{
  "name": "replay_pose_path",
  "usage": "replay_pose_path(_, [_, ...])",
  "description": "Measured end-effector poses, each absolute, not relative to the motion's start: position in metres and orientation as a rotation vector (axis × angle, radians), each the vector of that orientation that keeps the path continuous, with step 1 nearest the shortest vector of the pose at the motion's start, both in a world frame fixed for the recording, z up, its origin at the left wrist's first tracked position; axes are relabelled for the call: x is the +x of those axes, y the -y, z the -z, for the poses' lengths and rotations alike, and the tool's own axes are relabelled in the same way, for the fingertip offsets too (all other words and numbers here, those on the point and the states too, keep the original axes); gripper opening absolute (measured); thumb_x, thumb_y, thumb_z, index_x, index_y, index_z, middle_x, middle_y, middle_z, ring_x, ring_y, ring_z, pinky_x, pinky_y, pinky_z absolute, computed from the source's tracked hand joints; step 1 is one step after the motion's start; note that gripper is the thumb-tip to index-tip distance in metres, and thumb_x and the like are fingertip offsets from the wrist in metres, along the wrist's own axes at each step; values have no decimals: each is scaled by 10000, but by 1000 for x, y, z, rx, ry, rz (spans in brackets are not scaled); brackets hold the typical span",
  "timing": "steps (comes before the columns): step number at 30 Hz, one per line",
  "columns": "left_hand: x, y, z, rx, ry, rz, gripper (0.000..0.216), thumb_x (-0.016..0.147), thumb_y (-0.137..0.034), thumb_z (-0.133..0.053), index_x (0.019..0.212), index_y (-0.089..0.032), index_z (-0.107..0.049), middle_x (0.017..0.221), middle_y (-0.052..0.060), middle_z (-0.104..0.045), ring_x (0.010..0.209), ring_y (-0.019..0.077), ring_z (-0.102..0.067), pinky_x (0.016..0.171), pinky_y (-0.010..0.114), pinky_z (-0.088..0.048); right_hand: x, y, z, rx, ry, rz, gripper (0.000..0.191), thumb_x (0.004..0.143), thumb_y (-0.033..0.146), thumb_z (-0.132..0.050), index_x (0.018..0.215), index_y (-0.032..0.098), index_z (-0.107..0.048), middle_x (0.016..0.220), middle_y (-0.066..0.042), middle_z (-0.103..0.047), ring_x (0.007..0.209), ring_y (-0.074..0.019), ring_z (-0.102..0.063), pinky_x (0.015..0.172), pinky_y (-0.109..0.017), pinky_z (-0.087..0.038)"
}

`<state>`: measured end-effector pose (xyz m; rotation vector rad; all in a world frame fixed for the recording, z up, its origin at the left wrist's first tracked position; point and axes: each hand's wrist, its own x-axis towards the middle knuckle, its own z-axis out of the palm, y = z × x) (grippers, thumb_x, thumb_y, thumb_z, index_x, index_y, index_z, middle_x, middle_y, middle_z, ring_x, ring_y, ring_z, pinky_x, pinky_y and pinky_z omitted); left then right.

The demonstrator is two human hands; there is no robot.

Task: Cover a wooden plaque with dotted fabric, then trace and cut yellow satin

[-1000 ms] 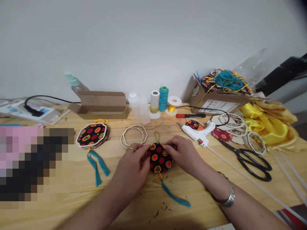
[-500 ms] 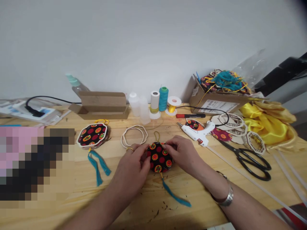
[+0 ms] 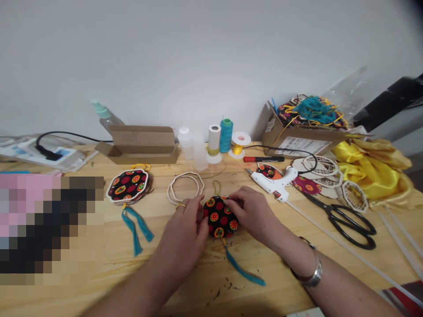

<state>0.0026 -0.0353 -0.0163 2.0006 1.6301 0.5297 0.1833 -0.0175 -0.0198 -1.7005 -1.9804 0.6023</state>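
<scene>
A round black fabric sachet (image 3: 220, 218) with red and orange flower motifs lies on the wooden table in front of me. An olive cord loop (image 3: 217, 188) sticks out at its top, and a teal tassel (image 3: 243, 269) trails from its bottom. My left hand (image 3: 183, 233) is curled at the sachet's left edge, thumb against it. With thumb and fingers, my right hand (image 3: 251, 213) pinches its upper right edge. Just beyond my left hand lie pale scalloped wooden frames (image 3: 170, 189). To the left sits a framed stack of similar sachets (image 3: 128, 185) with teal tassels.
Right of my hands are a white glue gun (image 3: 274, 182), black scissors (image 3: 350, 222) and cut-out wooden pieces (image 3: 355, 197). Thread spools (image 3: 226, 136), bottles (image 3: 200, 152) and an open cardboard box (image 3: 142, 145) line the wall. Yellow satin cloth (image 3: 370, 171) is at the right.
My left fingers have lifted and loosened slightly at the sachet's left edge. The right hand keeps its pinch, and the sachet stays in place. The view has shifted very slightly.
</scene>
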Motion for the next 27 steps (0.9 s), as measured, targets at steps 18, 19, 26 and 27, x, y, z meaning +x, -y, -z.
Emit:
replay_pose_path(18, [-18, 22, 14, 2543, -1249, -745, 333, 823, -295, -639, 1146, -217, -624, 1194, 78, -671, 1040, 247, -572, 977, 478, -373, 217, 18, 6, -1091, 2201, -653, 328, 768, 298, -736, 1078, 219, -668, 1064, -73, -633, 1017, -212, -550, 889, -375, -465])
replay_pose_path(19, [-18, 22, 15, 2524, -1233, -709, 361, 813, -315, -651, 1163, -229, -621, 1207, 73, -666, 1036, 247, -567, 979, 482, -365, 217, 18, 5, -1064, 2231, -681, 368, 757, 307, -745, 1105, 224, -655, 1071, -73, -628, 1018, -214, -543, 885, -381, -467])
replay_pose_path(26, [-14, 22, 17, 2444, -1200, -618, 435, 776, -334, -678, 1206, -310, -611, 1238, 4, -652, 1043, 247, -509, 960, 451, -349, 216, 17, 8, -1002, 2280, -763, 495, 720, 306, -776, 1180, 229, -607, 1138, -80, -592, 1078, -228, -503, 932, -397, -443])
replay_pose_path(27, [-13, 23, 17, 2437, -1195, -613, 435, 777, -342, -675, 1206, -308, -612, 1236, 4, -654, 1037, 244, -511, 964, 452, -342, 216, 17, 9, -997, 2280, -769, 483, 726, 316, -770, 1175, 233, -610, 1139, -80, -591, 1081, -230, -502, 932, -400, -442])
